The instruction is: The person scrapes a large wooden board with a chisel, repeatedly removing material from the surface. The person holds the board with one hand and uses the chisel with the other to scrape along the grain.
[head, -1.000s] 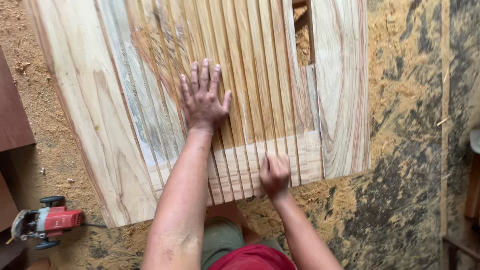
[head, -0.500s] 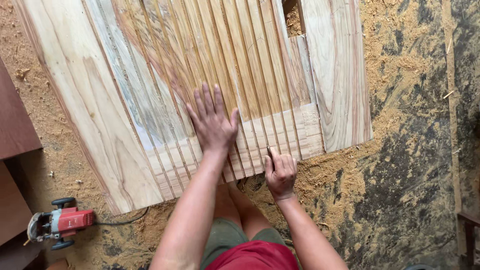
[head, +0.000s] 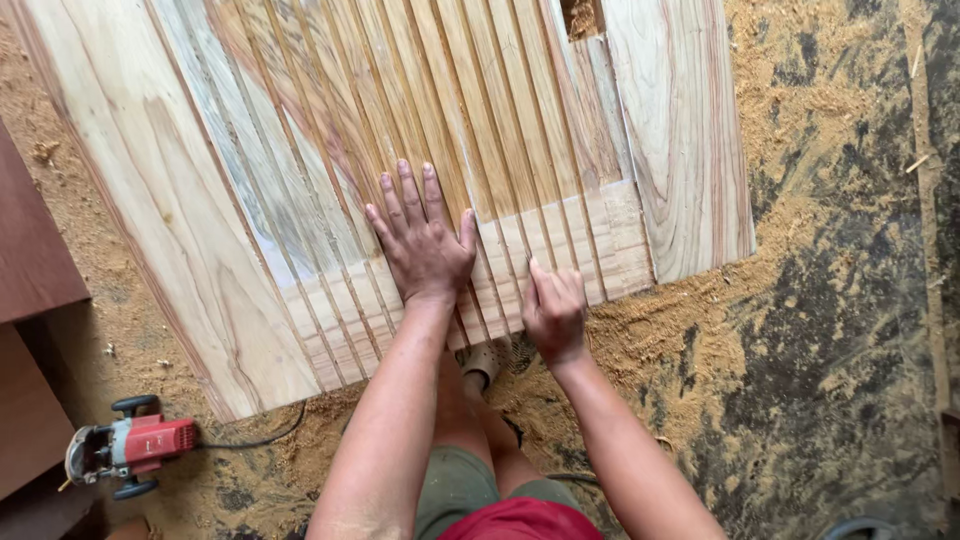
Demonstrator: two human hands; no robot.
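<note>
Currently at the lower edge of the grooved wooden panel, flat on the sawdust-covered floor, long grooves running away from the body, pale cross rail at the near end.

Left hand: opened out, palm down, fingers spread, pressed flat on the grooves just above the cross rail. Nothing gripped.

Right hand: fingers curled under, knuckles up, bearing on the rail's near edge just right of the left hand. Cannot tell whether clenched on something small or merely bent against the wood; underside hidden.

Red power router on the floor to the lower left, well apart from both hands, cord trailing toward the panel's corner. Untouched. Dark brown board at the far left edge. Foot just below the panel edge, between the forearms.

Judged step: hand work on the cut grooves at the rail, with the left steadying or feeling the surface and the right working the edge. Machine cutting apparently set aside.

Judged need for any further pass: firm downward hold from the left to keep the panel from sliding on loose sawdust; right-hand strokes kept in line with the grooves, not across the thin ribs; fingertips clear of sharp groove edges.
</note>
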